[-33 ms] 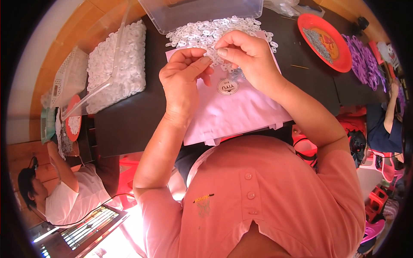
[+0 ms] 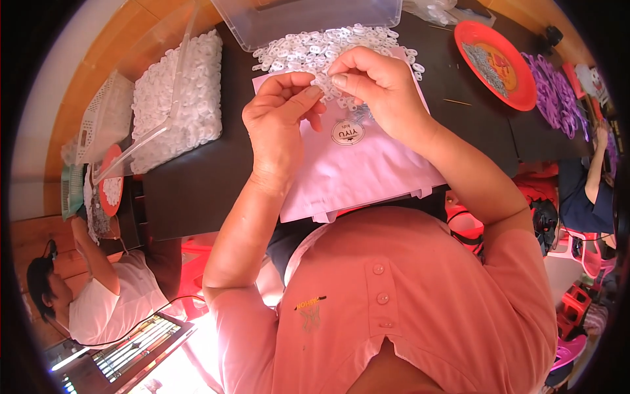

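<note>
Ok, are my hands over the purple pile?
No, your left hand and right hand are over the pink cloth's far end, and the purple pile lies off to the right.

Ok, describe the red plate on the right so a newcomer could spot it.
On the dark table, look right, past the person's right hand. A round red plate sits there, beside a purple heap. Unlike the far-left red dish with white pieces, it holds grey bits.

Only a faint drift toward nine o'clock
The left hand, near eleven o'clock, appears a hair closer to nine; at ten o'clock, the heap of white pieces and the pale basket beyond sit a trace farther that way.
</note>
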The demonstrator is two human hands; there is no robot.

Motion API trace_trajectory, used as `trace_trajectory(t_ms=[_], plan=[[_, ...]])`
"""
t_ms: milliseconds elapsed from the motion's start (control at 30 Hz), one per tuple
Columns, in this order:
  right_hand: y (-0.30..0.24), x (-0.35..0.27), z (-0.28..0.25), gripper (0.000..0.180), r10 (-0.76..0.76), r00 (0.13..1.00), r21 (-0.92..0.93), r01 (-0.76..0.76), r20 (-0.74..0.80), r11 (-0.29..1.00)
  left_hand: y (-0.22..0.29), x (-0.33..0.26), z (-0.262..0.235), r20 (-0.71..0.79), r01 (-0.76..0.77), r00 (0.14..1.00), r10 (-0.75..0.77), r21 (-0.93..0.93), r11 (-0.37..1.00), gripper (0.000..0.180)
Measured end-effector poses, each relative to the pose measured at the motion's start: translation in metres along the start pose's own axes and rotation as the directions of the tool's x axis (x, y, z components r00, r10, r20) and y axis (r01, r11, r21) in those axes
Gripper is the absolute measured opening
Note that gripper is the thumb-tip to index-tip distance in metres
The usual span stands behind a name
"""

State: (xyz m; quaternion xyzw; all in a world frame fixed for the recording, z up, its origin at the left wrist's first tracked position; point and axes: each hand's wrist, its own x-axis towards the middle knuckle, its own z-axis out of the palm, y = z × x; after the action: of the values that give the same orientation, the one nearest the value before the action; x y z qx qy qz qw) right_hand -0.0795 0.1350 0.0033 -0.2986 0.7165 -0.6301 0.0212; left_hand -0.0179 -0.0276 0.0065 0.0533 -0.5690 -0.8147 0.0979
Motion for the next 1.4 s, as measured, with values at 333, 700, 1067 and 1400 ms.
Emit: trace_trajectory(t_ms=[333,700,1067,1400], plan=[[-0.002,0.002,0.006,0.005,-0.218,0.976,-0.144,0.215,-0.007,0.966,0.003,-0.003,0.000,0.010,0.006,1.000,-0.006,0.044,0.999,0.014],[0.001,0.001,0.007,0.011,-0.274,0.962,-0.198,0.270,0.009,0.942,0.001,-0.006,0.002,-0.005,-0.038,0.999,0.039,0.059,0.998,0.012],[-0.001,-0.004,0.014,0.007,-0.075,0.997,-0.074,0.076,0.011,0.994,-0.003,-0.009,-0.001,0.001,-0.093,0.996,0.094,0.078,0.993,0.010],[0.004,-0.001,0.007,0.006,-0.219,0.976,-0.121,0.215,-0.015,0.969,0.001,-0.004,0.001,0.019,-0.002,1.000,0.000,0.079,0.997,0.013]])
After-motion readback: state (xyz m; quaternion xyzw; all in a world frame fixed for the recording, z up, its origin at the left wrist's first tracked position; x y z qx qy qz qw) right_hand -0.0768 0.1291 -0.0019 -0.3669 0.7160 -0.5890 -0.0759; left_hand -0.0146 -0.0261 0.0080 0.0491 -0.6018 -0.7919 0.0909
